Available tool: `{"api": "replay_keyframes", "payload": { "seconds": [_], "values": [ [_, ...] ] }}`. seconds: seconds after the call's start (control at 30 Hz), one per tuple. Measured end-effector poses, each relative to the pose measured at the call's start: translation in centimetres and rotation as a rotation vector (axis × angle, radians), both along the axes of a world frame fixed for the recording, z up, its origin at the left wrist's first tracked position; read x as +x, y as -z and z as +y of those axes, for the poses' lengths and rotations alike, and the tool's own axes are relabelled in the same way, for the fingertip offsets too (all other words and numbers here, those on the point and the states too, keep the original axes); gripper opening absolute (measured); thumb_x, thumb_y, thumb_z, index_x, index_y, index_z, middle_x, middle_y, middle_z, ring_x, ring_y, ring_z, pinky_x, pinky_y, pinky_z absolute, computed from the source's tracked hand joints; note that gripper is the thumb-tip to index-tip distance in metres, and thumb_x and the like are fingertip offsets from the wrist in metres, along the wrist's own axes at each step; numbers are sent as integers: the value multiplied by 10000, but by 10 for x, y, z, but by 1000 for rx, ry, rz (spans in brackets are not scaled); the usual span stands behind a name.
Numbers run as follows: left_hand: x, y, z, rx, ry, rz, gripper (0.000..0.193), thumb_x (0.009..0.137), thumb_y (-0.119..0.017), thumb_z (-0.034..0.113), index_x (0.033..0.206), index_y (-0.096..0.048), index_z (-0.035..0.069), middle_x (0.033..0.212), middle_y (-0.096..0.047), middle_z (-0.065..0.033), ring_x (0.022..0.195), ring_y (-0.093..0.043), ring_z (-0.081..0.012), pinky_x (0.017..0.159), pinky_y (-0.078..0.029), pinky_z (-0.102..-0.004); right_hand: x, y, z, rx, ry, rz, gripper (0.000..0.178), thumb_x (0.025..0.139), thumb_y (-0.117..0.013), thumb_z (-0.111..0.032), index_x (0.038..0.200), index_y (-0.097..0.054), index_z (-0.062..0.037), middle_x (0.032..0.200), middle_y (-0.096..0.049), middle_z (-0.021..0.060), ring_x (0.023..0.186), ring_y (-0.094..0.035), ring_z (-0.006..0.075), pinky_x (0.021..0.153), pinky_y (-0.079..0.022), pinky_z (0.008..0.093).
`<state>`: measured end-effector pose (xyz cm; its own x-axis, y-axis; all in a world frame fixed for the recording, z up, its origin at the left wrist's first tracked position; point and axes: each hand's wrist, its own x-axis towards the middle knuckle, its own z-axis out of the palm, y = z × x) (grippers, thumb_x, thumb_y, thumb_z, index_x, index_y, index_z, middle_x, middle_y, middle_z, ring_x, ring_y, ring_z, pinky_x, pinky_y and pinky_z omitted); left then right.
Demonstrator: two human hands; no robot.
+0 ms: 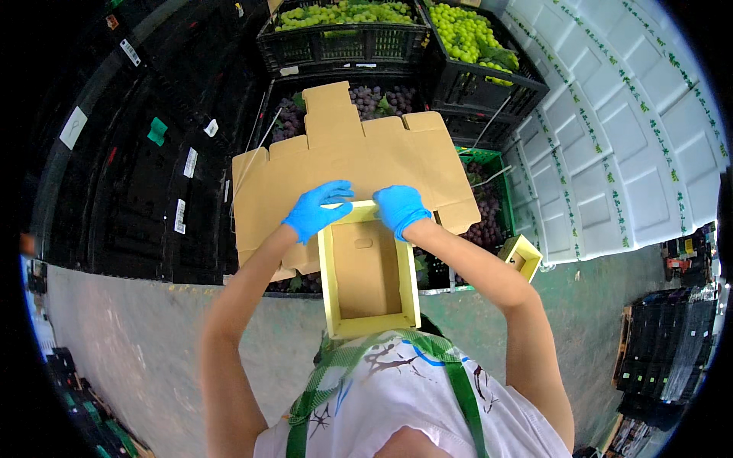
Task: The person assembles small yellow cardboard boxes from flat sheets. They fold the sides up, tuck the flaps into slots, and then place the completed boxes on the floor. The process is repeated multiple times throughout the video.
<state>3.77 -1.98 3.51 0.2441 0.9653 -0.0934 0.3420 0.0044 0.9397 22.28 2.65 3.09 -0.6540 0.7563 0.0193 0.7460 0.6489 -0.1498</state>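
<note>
A pale yellow-green cardboard box (pixel 330 294) with a brown inside stands open in front of me, its near end close to my body. My blue-gloved left hand (pixel 317 211) is at its far left corner, thumb and fingers on either side of the rim. My right hand (pixel 400 209), also gloved in blue, curls over the far right corner; its fingertips are partly hidden. Under and beyond the box lies a flat brown cardboard blank (pixel 305 172) with cut flaps, resting across crates of dark grapes (pixel 382 101).
Black crates of green grapes (pixel 343 14) stand at the back. Stacked black crates (pixel 145 153) rise on the left, white foam boxes (pixel 603 137) on the right. A green crate (pixel 510 195) and a smaller yellow-green box (pixel 525 256) sit right of the blank.
</note>
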Motion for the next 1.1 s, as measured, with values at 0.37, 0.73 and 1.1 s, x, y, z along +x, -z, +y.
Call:
{"api": "replay_keyframes", "payload": {
  "seconds": [0.37, 0.73, 1.1],
  "values": [
    [12, 17, -10, 168, -307, 440, 224, 669, -503, -4, 879, -546, 62, 832, -562, -172, 778, -552, -295, 689, -442, -335, -6, 0, 0, 29, 38, -68, 85, 669, -531, -87, 667, -616, -86, 680, -595, 121, 655, -592, 273, 559, -476, 350],
    [2, -11, 26, 128, 373, 784, 224, 651, -523, 140, 864, -575, 93, 835, -573, -161, 739, -549, -325, 645, -444, -369, -40, 14, -65, 5, -209, -73, 166, 741, -480, -140, 863, -512, -32, 788, -564, 173, 700, -554, 280, 581, -428, 401],
    [6, 15, 25, -146, 387, 487, 242, 700, -520, 155, 928, -579, 102, 858, -582, -156, 738, -569, -286, 647, -453, -332, -58, 61, -67, -63, -98, -231, 388, 758, -437, -112, 1141, -403, -64, 1032, -482, 136, 774, -521, 246, 642, -405, 377]
  ]
}}
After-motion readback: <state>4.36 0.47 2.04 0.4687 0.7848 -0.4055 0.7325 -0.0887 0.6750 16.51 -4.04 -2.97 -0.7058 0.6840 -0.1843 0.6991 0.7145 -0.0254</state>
